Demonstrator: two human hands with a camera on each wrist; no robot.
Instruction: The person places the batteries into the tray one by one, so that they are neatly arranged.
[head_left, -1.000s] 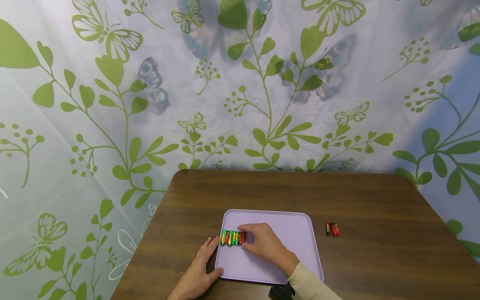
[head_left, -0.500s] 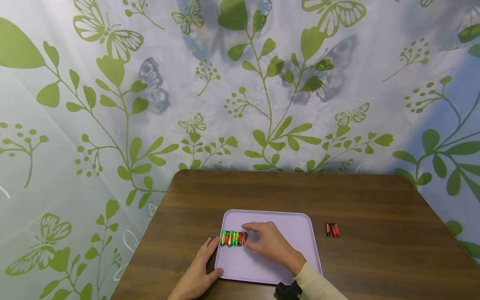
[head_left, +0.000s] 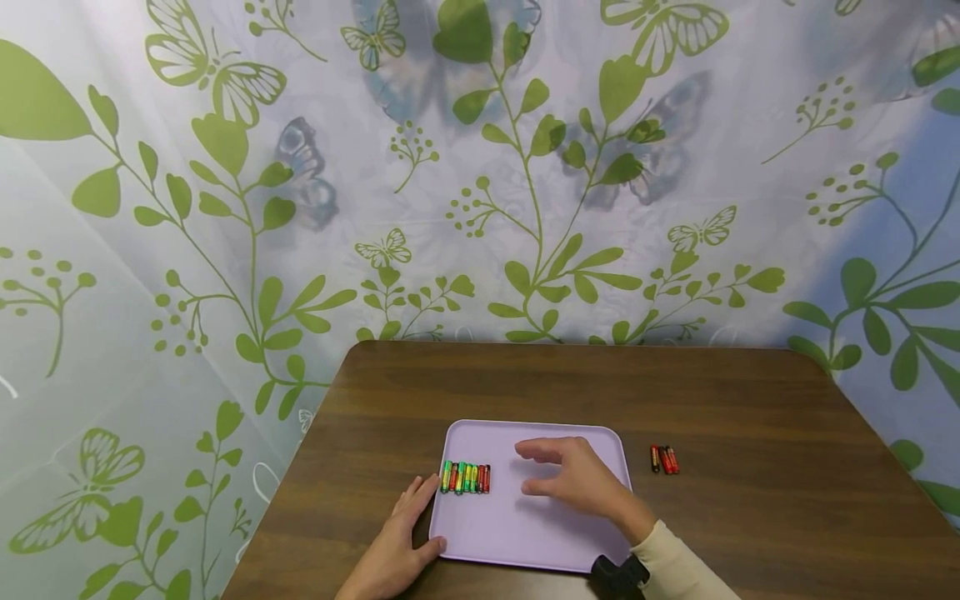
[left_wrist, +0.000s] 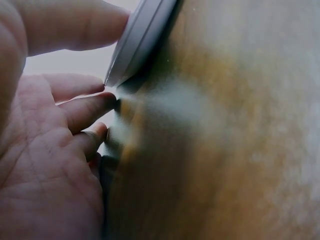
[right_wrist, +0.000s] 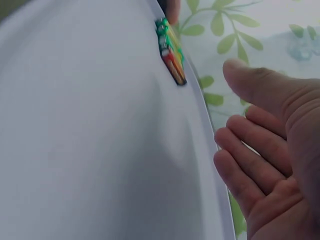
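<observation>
A row of several small green and red batteries [head_left: 466, 477] lies side by side at the left of a lilac tray [head_left: 525, 546]. The left hand [head_left: 397, 537] rests by the tray's left edge, its fingers extended and its thumb touching the rim; the left wrist view shows the thumb against the tray's side. Above the middle of the tray hovers the right hand [head_left: 577, 479], thumb and fingers apart, holding nothing. In the right wrist view, the batteries [right_wrist: 171, 52] appear beyond that hand's fingertips, apart from them.
Several more red and black batteries [head_left: 664, 459] lie on the brown wooden table [head_left: 750, 517], right of the tray. A dark strapped device [head_left: 619, 575] sits on the right wrist. A leaf-and-butterfly patterned curtain [head_left: 420, 200] hangs behind the table.
The right hand has drawn back to the right, away from the end of the battery row. The row stays on the tray, and the left hand has not moved.
</observation>
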